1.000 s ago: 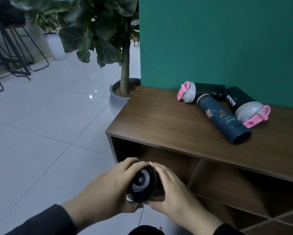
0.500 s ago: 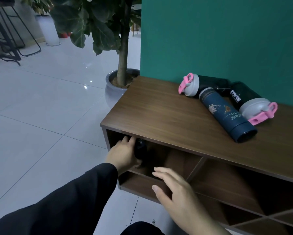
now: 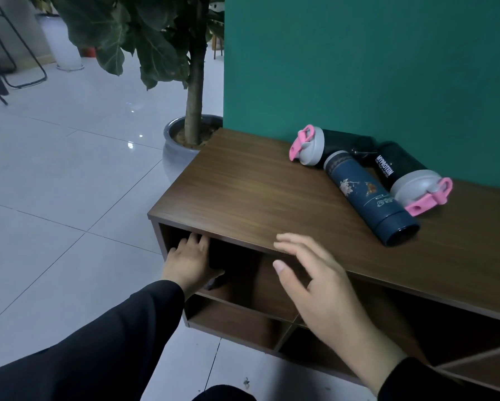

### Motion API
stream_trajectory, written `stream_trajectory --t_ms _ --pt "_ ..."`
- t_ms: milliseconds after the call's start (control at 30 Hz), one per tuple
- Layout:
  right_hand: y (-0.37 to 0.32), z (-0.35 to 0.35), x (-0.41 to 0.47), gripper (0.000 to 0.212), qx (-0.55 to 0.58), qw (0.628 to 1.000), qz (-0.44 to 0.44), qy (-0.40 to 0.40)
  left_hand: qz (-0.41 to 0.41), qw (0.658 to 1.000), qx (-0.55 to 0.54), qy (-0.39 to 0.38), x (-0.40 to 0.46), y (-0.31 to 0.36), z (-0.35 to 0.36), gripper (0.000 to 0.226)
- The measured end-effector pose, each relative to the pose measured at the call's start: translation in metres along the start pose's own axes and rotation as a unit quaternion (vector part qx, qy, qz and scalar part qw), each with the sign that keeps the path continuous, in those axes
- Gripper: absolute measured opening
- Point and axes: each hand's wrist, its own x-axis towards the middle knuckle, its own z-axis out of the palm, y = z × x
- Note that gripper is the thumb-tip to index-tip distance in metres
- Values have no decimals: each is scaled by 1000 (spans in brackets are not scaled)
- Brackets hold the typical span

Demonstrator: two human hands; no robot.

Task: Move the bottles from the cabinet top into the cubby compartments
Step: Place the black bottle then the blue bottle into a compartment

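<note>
Fingers of the left hand (image 3: 192, 263) curled around a dark bottle (image 3: 217, 282) inside the upper-left cubby (image 3: 243, 273); the right hand (image 3: 315, 280) hovered spread and empty. One bottle seemed nearly stowed. Three lay on the cabinet top (image 3: 257, 195): a navy bottle (image 3: 370, 198) and two pink-capped shakers (image 3: 315, 146) (image 3: 410, 180). A green wall (image 3: 358, 59), potted tree (image 3: 185, 82) and pale tiled floor (image 3: 54, 183) surrounded it.

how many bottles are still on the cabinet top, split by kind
Black shaker bottles with grey lids and pink flip caps: 2
Navy blue flask with a floral print: 1
Total on the brown wooden cabinet top: 3, all lying on their sides.
</note>
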Motion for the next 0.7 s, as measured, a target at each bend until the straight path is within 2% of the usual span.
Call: stream_trajectory --t_ms 100,200,267,333,433,500,567,700 --pt "10 -17 11 24 -32 997 3 66 2 1000 -10 7 -2 0 -1 77" --pt "24 -40 20 26 -88 979 5 186 -3 1000 -14 -8 -1 1 -4 74" --pt "35 -58 23 31 -135 955 52 259 -6 1000 -14 -17 -1 2 -6 74" --pt "49 -73 24 43 -161 934 132 289 -9 1000 -10 -11 -2 4 -8 74" --pt "71 -83 24 64 -144 924 239 261 20 999 8 46 -10 5 -9 70" --pt "81 -84 24 72 -95 929 276 227 68 993 29 97 -18 5 -10 57" --pt "89 -85 27 77 -51 931 299 203 114 979 50 163 -30 7 -10 39" --pt "97 -84 30 71 -51 933 298 197 198 949 36 243 -60 11 -7 25"
